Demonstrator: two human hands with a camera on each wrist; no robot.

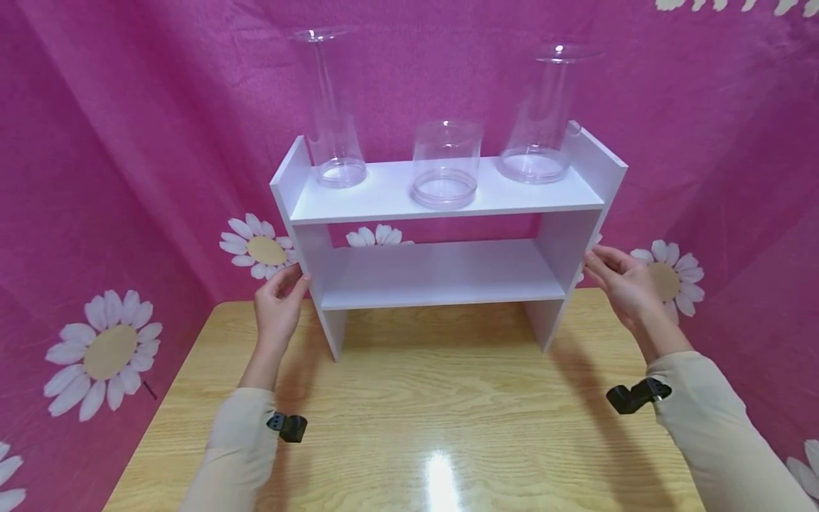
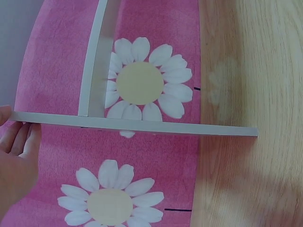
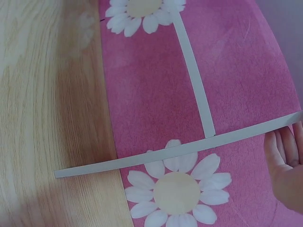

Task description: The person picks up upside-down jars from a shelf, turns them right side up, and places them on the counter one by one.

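Observation:
A white two-tier shelf point(image 1: 441, 274) stands upright at the back of the wooden table. On its top board are a tall clear cylinder point(image 1: 342, 173) at left, a short clear cylinder point(image 1: 446, 195) in the middle and a wider tall clear one point(image 1: 534, 167) at right. My left hand point(image 1: 278, 302) grips the left side panel point(image 2: 142, 125), thumb on the inner side and fingers outside in the left wrist view. The right side panel point(image 3: 142, 158) is held by my right hand point(image 1: 627, 284); its fingers lie along the outside, and the thumb is out of the right wrist view.
A pink curtain point(image 1: 409, 85) with daisies hangs close behind the shelf and along both sides. The wooden table point(image 1: 384, 412) extends forward from the shelf. Small black cameras point(image 1: 288, 427) sit at both sleeve cuffs.

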